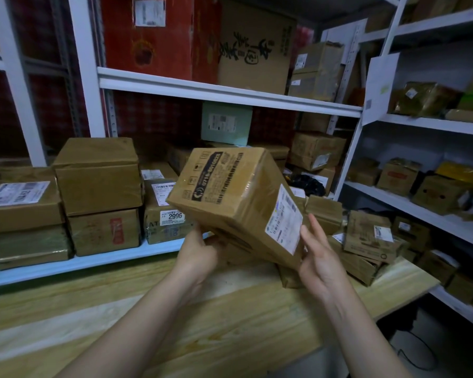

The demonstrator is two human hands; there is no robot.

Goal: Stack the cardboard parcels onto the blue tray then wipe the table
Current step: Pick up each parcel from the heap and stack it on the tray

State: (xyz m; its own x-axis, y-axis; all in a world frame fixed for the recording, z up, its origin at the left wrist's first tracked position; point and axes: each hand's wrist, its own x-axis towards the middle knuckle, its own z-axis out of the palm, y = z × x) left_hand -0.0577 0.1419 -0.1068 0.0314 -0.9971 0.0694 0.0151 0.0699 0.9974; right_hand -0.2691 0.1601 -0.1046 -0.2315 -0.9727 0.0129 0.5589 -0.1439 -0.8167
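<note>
White shelving point(230, 91) packed with boxes is lining the room behind a pale wooden desk point(175, 309). Both hands are gripping a tilted cardboard parcel point(238, 197) above the desk: left hand point(200, 252) clasping its lower corner, right hand point(317, 257) pressing the labelled end. More parcels point(366, 241) are lying heaped at the desk's right.

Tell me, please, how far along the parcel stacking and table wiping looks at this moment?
Nothing looks finished: no blue tray is in view, so no stack can be confirmed. In hand: the left hand and right hand hold one tilted cardboard parcel above the wooden table. Left: more parcels lie piled at the table's far right corner, and wiping has not begun, as no cloth is visible.
</note>
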